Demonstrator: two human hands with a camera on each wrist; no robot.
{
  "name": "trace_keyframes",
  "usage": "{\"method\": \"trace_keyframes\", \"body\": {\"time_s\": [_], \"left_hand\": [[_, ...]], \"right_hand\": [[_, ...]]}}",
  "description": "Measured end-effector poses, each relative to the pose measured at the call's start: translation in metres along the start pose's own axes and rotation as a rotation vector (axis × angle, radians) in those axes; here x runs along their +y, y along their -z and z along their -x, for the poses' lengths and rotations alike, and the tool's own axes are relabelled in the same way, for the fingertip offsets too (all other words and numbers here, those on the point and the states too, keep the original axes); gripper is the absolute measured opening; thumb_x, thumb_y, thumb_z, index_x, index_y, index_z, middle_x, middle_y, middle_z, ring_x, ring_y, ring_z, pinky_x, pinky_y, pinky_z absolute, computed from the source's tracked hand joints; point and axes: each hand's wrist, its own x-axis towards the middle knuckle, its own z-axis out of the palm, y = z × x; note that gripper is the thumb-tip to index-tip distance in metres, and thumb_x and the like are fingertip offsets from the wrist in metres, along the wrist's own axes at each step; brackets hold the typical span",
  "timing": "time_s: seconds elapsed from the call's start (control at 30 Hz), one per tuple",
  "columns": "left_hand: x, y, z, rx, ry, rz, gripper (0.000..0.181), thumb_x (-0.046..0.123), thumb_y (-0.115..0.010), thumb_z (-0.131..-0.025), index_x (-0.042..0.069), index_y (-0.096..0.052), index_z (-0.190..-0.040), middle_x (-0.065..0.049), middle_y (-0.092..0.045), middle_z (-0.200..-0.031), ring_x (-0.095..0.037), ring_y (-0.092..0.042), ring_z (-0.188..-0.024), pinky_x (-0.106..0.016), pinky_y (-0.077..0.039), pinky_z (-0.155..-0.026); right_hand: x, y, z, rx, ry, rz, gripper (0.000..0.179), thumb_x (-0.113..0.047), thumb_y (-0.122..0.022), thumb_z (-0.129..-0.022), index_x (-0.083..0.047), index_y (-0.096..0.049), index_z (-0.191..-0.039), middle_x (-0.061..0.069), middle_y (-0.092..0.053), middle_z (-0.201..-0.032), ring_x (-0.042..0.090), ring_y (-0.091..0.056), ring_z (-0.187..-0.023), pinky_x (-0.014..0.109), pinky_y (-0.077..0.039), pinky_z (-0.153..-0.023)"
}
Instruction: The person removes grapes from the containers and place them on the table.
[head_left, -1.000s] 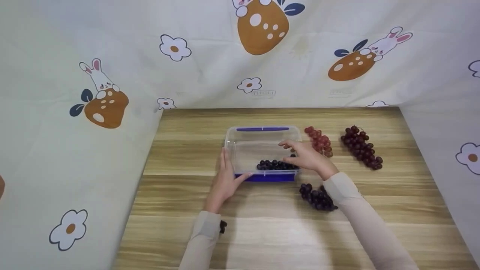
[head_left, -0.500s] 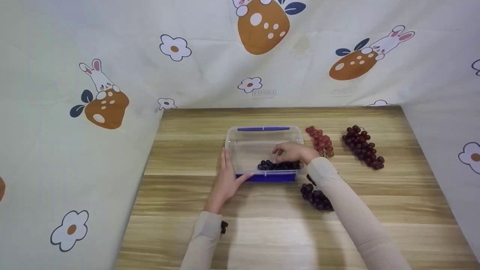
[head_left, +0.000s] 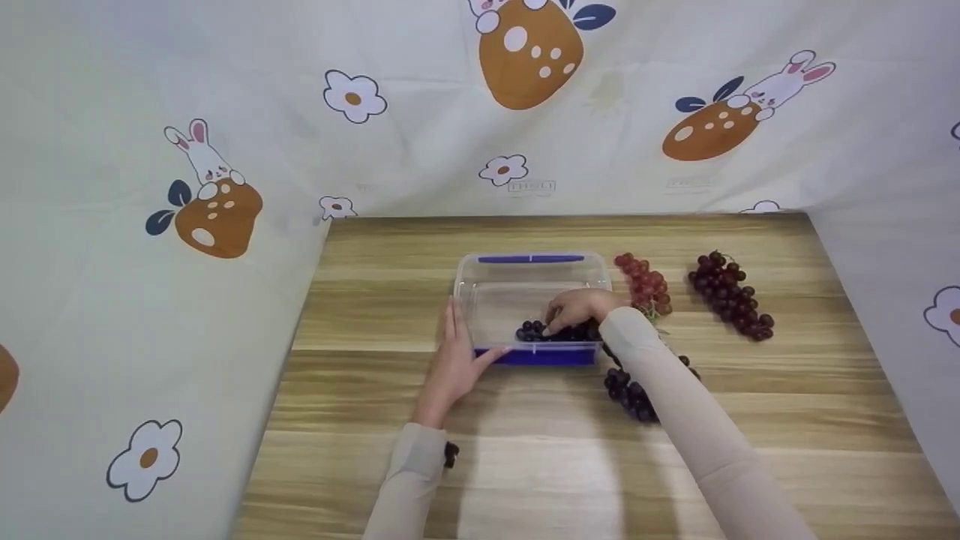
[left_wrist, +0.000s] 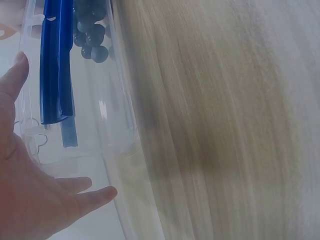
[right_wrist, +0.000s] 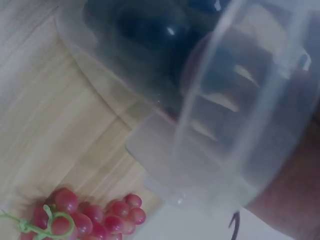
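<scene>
A clear plastic food container with blue clip latches stands lidless on the wooden table. Inside it, along the front right, lies a bunch of dark grapes. My right hand reaches in over the right wall, thumb and fingers curled down onto this bunch and hiding part of it. With my left hand I steady the container: straight fingers lie along its left side and the thumb rests at the front rim above the blue latch. In the right wrist view the container wall blurs the right fingers.
Right of the container lies a bunch of red grapes, with a dark red bunch farther right. Another dark bunch lies in front, partly under the right sleeve. A patterned cloth hangs behind the table.
My right hand has moved left and down into the container, its spread fingers closing onto the dark grapes. The left hand has stayed at the container's left front corner.
</scene>
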Motion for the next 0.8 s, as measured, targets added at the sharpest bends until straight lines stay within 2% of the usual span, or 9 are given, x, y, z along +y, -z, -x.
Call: {"method": "trace_keyframes", "body": {"time_s": [0.13,0.23,0.33,0.43,0.6,0.8], "left_hand": [[0.0002,0.0003,0.0001,-0.001,-0.004,-0.022,0.128,0.066,-0.073,-0.089,0.006,0.008,-0.169,-0.019,0.010,-0.176,-0.049,-0.028,-0.154,-0.060,-0.045,-0.115],[0.0003,0.0009,0.0000,-0.002,-0.003,-0.035,0.128,0.066,-0.072,-0.089,0.006,0.007,-0.169,-0.019,0.007,-0.177,-0.047,-0.022,-0.157,-0.060,-0.045,-0.115],[0.0003,0.0014,0.0002,-0.006,0.002,-0.044,0.126,0.065,-0.072,-0.090,0.006,0.007,-0.169,-0.019,0.006,-0.177,-0.045,-0.021,-0.158,-0.059,-0.043,-0.117],[0.0007,0.0015,-0.0001,-0.011,0.002,-0.053,0.125,0.063,-0.072,-0.091,0.006,0.007,-0.169,-0.019,0.008,-0.177,-0.043,-0.013,-0.161,-0.058,-0.033,-0.125],[0.0008,0.0010,-0.0002,-0.014,0.003,-0.067,0.125,0.065,-0.071,-0.091,0.005,0.006,-0.169,-0.018,0.008,-0.176,-0.043,-0.009,-0.162,-0.058,-0.025,-0.128],[0.0001,0.0020,0.0001,-0.008,-0.011,-0.102,0.125,0.068,-0.069,-0.090,0.004,0.005,-0.169,-0.019,0.007,-0.176,-0.044,-0.010,-0.162,-0.055,-0.018,-0.130]], "right_hand": [[0.0049,-0.0023,-0.0017,-0.031,0.000,-0.073,0.049,-0.032,-0.061,-0.106,0.004,-0.062,-0.139,0.023,-0.063,-0.140,0.039,-0.064,-0.123,0.049,-0.054,-0.107],[0.0074,-0.0024,-0.0019,-0.043,-0.025,-0.110,0.054,-0.037,-0.057,-0.108,0.002,-0.059,-0.145,0.022,-0.060,-0.145,0.039,-0.061,-0.128,0.050,-0.050,-0.111],[0.0080,-0.0013,-0.0023,-0.055,-0.046,-0.109,0.059,-0.042,-0.054,-0.108,0.000,-0.056,-0.150,0.021,-0.057,-0.151,0.038,-0.055,-0.138,0.051,-0.044,-0.118],[0.0071,-0.0003,-0.0026,-0.075,-0.056,-0.106,0.059,-0.044,-0.051,-0.109,-0.001,-0.056,-0.150,0.020,-0.056,-0.150,0.035,-0.050,-0.142,0.051,-0.039,-0.122],[0.0053,-0.0018,-0.0026,-0.099,-0.086,-0.109,0.066,-0.046,-0.053,-0.107,0.002,-0.053,-0.152,0.023,-0.049,-0.159,0.040,-0.041,-0.150,0.051,-0.034,-0.126],[0.0025,-0.0018,-0.0032,-0.153,-0.107,-0.023,0.079,-0.049,-0.059,-0.104,0.009,-0.045,-0.155,0.027,-0.039,-0.164,0.044,-0.033,-0.155,0.051,-0.029,-0.129]]}}
